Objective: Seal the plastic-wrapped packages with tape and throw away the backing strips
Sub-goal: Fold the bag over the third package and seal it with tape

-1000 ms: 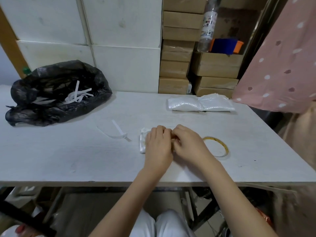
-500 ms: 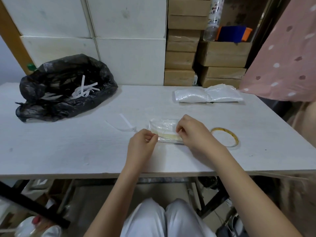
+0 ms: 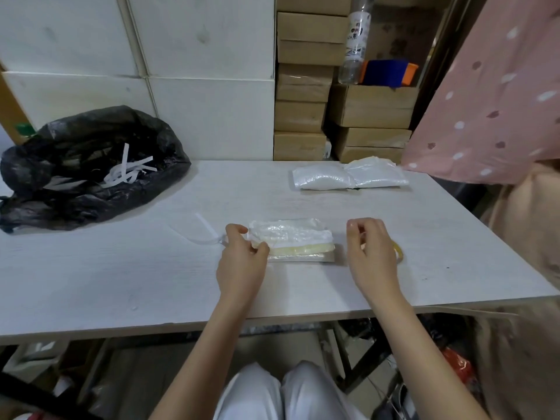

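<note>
A plastic-wrapped package [image 3: 291, 239] lies flat on the white bench [image 3: 121, 277] between the two hands, its long axis running left to right. A yellowish band of tape [image 3: 298, 249] runs along that same axis near its front edge.

The left hand [image 3: 242, 259] rests at the package's left end, its fingers [image 3: 260, 249] pinching the corner of the wrap there. The right hand [image 3: 371, 253] hovers just off the package's right end and touches nothing; its fingers are loosely curled, and whether anything thin is nipped between them cannot be made out.

Behind the right hand a roll of tape [image 3: 398, 252] lies on the bench, mostly hidden by the hand. Just left of the left fingers lies a white backing strip [image 3: 206, 230], pale and hard to trace against the bench. Further left a black rubbish bag [image 3: 91, 165] holds more white strips. Well beyond the hands two more packages [image 3: 348, 177] lie side by side.
</note>
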Demonstrator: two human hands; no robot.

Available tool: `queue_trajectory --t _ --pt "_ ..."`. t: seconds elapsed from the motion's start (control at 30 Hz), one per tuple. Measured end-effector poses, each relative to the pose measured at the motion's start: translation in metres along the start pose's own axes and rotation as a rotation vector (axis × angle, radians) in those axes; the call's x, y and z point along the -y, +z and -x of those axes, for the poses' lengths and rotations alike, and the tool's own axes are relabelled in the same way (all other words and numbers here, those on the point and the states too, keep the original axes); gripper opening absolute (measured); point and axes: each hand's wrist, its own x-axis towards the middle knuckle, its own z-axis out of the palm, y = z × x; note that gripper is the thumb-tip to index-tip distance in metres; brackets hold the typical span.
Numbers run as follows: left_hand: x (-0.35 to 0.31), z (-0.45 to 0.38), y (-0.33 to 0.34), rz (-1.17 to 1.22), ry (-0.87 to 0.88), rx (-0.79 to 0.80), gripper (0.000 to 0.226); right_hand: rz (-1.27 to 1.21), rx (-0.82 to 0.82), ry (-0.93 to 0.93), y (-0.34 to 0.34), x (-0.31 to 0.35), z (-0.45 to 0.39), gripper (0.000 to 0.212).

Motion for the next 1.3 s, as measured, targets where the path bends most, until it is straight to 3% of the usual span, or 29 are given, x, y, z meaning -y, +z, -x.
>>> queue_trajectory --t 0.17,0.33,0.47,0.53,0.6,0.7,0.83,1.03,1.13,1.3 --pt "-0.003 0.004 0.005 -0.096 0.029 -0.026 0.036 -0.153 0.277 0.285 -0.003 -0.009 0.004 0.025" --pt "-0.007 0.007 0.008 -0.280 0.053 -0.036 0.035 -0.438 0.293 0.400 0.001 -0.001 0.001 0.012" --pt "-0.007 0.007 0.016 -0.698 0.326 -0.244 0.036 -0.560 0.276 0.477 0.004 0.003 0.002 0.012" --pt "-0.016 0.006 0.020 -0.742 0.462 -0.278 0.030 -0.566 0.264 0.494 0.005 0.004 0.001 0.015" --pt "-0.028 0.004 0.026 -0.685 0.639 -0.205 0.026 -0.581 0.250 0.504 0.006 0.004 0.000 0.017" --pt "-0.038 0.002 0.037 -0.526 0.775 -0.005 0.022 -0.600 0.230 0.472 0.007 0.002 -0.001 0.023" --pt "-0.039 0.000 0.045 -0.443 0.657 0.168 0.016 -0.718 0.262 0.514 0.007 -0.002 -0.002 0.016" --pt "-0.037 -0.004 0.052 -0.343 0.528 0.168 0.017 -0.650 0.281 0.394 0.011 -0.011 -0.002 0.017" --pt "-0.040 -0.006 0.052 -0.349 0.503 0.152 0.016 -0.485 0.231 0.251 0.019 -0.015 0.000 0.016" --pt "-0.045 -0.011 0.049 -0.510 0.647 0.198 0.028 -0.316 0.199 0.077 0.027 -0.020 0.001 0.015"
